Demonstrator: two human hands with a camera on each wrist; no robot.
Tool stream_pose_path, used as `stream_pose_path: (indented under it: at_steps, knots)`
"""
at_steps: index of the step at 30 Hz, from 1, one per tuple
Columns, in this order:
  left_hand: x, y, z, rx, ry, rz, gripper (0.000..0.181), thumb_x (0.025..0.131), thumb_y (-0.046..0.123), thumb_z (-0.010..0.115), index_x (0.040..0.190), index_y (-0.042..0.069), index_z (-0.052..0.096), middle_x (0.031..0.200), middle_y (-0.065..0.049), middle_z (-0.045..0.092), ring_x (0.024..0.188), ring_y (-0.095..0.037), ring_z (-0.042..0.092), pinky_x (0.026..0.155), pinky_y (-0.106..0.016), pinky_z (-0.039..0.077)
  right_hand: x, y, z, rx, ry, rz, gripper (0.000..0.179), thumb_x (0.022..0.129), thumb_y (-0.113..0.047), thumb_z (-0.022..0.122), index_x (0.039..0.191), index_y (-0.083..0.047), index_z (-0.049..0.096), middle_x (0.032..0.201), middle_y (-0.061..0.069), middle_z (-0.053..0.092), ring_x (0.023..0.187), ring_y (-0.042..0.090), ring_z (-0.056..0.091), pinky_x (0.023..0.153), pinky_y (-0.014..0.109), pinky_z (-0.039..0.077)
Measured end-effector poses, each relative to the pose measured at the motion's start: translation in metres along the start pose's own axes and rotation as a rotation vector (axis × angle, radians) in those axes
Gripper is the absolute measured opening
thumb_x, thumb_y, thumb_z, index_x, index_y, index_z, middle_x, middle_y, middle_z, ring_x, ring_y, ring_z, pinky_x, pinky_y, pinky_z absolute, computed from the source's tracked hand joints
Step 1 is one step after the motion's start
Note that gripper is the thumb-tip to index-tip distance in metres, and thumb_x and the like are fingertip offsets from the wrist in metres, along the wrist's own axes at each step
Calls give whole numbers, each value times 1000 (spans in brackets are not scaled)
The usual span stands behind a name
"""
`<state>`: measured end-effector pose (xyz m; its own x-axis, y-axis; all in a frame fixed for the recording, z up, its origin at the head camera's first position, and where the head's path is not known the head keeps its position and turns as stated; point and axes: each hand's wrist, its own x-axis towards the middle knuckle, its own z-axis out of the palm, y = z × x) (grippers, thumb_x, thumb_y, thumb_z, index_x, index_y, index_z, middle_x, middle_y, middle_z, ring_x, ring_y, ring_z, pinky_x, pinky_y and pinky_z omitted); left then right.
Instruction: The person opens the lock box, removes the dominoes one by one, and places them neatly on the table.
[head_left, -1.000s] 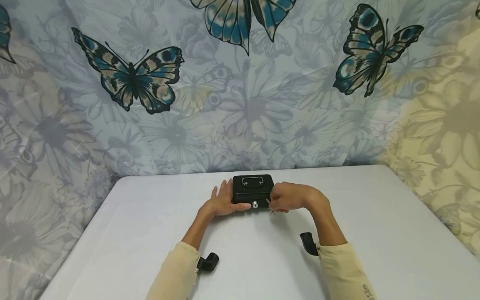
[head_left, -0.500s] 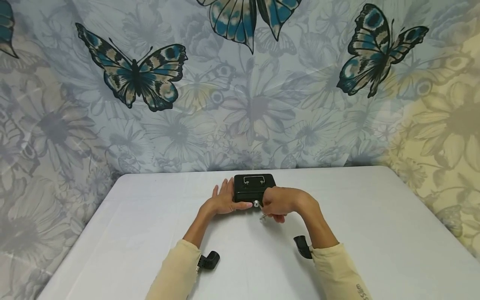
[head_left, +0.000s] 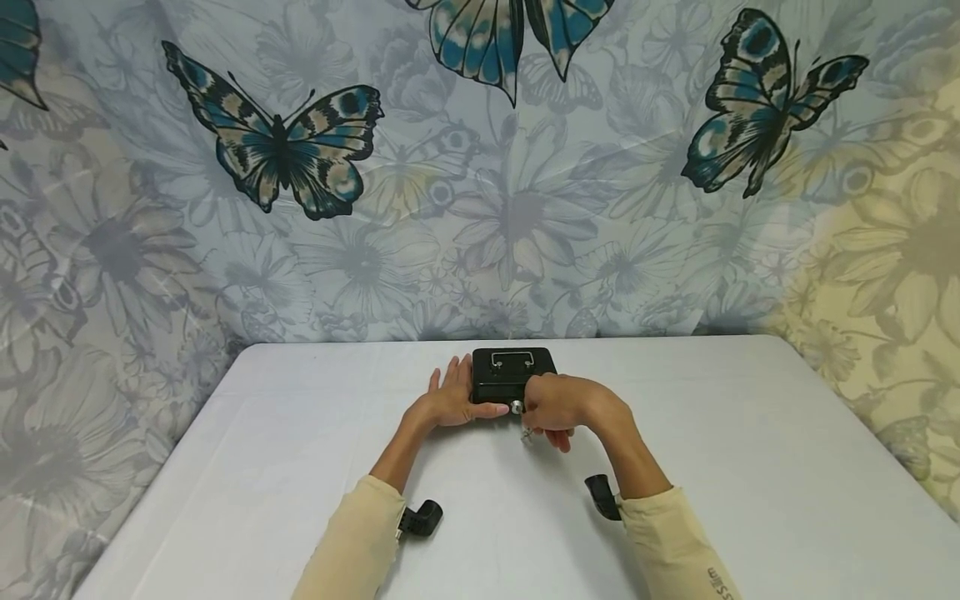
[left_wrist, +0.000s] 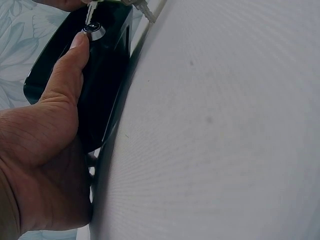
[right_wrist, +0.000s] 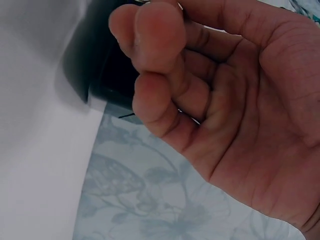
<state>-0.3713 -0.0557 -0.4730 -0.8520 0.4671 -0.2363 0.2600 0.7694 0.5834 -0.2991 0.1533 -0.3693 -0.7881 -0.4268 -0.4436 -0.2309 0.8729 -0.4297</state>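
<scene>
A small black cash box (head_left: pixel 498 379) with a wire handle (head_left: pixel 512 360) on its lid stands near the table's far edge, lid down. Its round silver lock (left_wrist: pixel 95 32) faces the person. My left hand (head_left: pixel 450 407) rests against the box's left side, fingers straight, with the thumb along the front beside the lock. My right hand (head_left: pixel 566 404) pinches a key (left_wrist: pixel 91 13) whose tip is at the lock face; how far in it sits I cannot tell. A second key (left_wrist: pixel 145 10) dangles below the right hand. The right wrist view shows curled fingers, the key hidden.
A white-covered table (head_left: pixel 300 467) lies beneath, its far edge just behind the box. Behind it hangs a butterfly-and-flower cloth (head_left: pixel 517 217). Black wrist cameras (head_left: pixel 422 518) sit at both sleeves.
My right hand has moved left from the box's right front corner to the lock, bringing the keys along. The left hand has stayed against the box. The head view has shifted slightly.
</scene>
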Motion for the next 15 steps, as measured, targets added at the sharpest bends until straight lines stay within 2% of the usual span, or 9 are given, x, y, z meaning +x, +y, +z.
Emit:
stream_pose_path:
  at_steps: [4, 11, 15]
  knots:
    - [-2, 1, -2, 12, -3, -8, 128, 88, 69, 66, 166, 2, -9, 176, -21, -6, 166, -30, -11, 133, -53, -10, 3, -2, 1, -27, 12, 3, 30, 98, -8, 60, 73, 0, 74, 52, 5, 67, 45, 17, 65, 52, 33, 51]
    - [-9, 9, -8, -6, -14, -10, 131, 85, 73, 67, 167, 0, -6, 177, -21, -5, 166, -32, -9, 133, -53, -7, 5, -7, 3, -44, 31, 36, 28, 98, -9, 60, 75, -1, 73, 51, 6, 68, 55, 29, 73, 53, 35, 53]
    - [-12, 11, -9, 1, -25, -12, 130, 87, 72, 66, 166, 0, -7, 177, -21, -6, 166, -31, -9, 133, -52, -8, 5, -10, 4, -57, 49, 34, 29, 98, -10, 60, 74, -1, 72, 52, 6, 68, 53, 28, 72, 54, 35, 54]
